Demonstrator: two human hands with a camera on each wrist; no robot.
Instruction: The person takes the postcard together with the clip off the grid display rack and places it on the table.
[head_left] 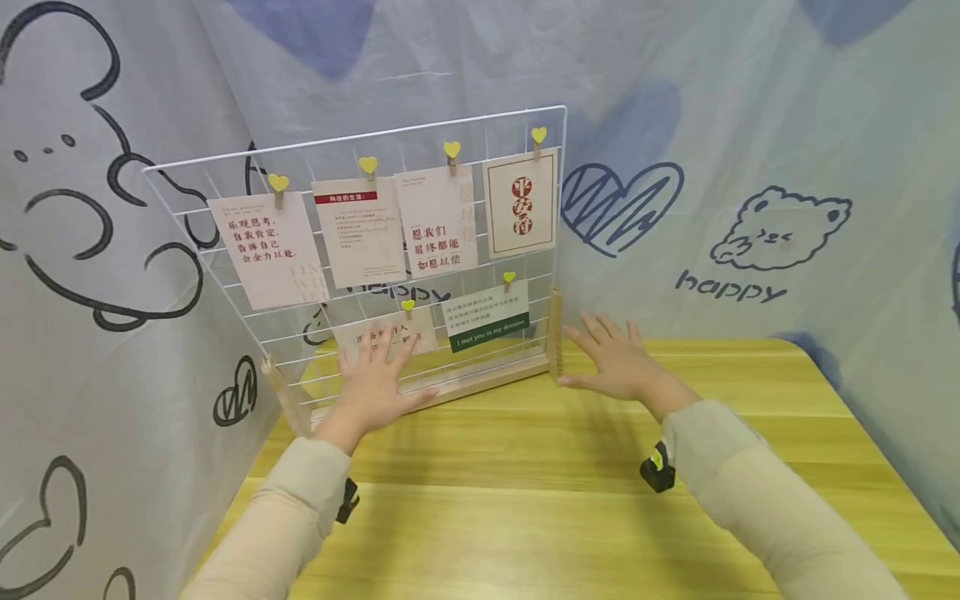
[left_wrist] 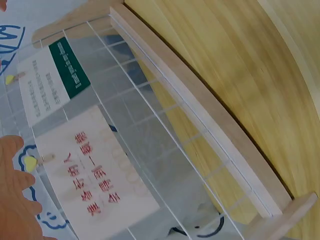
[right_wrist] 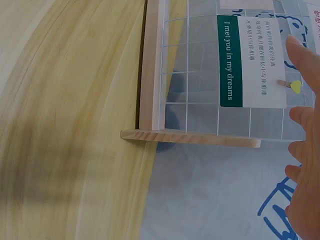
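Wire grid point(head_left: 427, 287) stands upright in a wooden base point(head_left: 487, 383) toward the back of the table point(head_left: 525, 500), set at an angle. Four cards point(head_left: 360, 233) across the upper part, two below: red-text card point(left_wrist: 100, 175) and green-banded card point(right_wrist: 257, 62). Yellow heart clips point(head_left: 452, 152) hold all six. Left hand point(head_left: 375, 383): fingers spread, overlapping the red-text card in head view; contact unclear from these angles. Right hand point(head_left: 618, 362): fingers spread, just beside the right wooden foot point(head_left: 556, 333). Printed cloth point(head_left: 825, 142) hangs behind.
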